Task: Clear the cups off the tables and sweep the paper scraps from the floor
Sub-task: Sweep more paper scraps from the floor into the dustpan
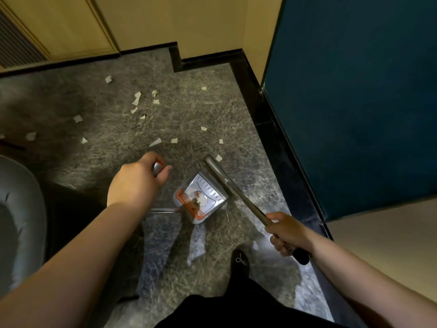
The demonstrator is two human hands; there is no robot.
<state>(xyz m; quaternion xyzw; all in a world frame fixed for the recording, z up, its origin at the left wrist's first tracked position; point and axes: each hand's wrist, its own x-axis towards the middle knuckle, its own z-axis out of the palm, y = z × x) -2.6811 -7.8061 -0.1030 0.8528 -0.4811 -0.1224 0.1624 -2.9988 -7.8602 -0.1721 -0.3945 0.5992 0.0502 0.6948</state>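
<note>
Right hand (285, 235) gripping broom (238, 197), dustpan (201, 197) below

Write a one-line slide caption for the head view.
Left hand holds the dustpan, right hand the broom; paper scraps litter the floor.

Left hand (139, 178) covers the top of the dustpan handle (163, 210); only a short silver-and-orange end shows at its 2 o'clock side, and the shaft is hidden behind the wrist, so the grip cannot be read in full. Broom handle (238, 195): lower end hidden inside the right hand (287, 235), and the broom head at 11 o'clock is foreshortened and blurred, bristles not resolved. Contents of the dustpan (201, 200) too small to identify beyond pale bits; grey seat (21, 209) cut off at the 9 o'clock edge.
</note>
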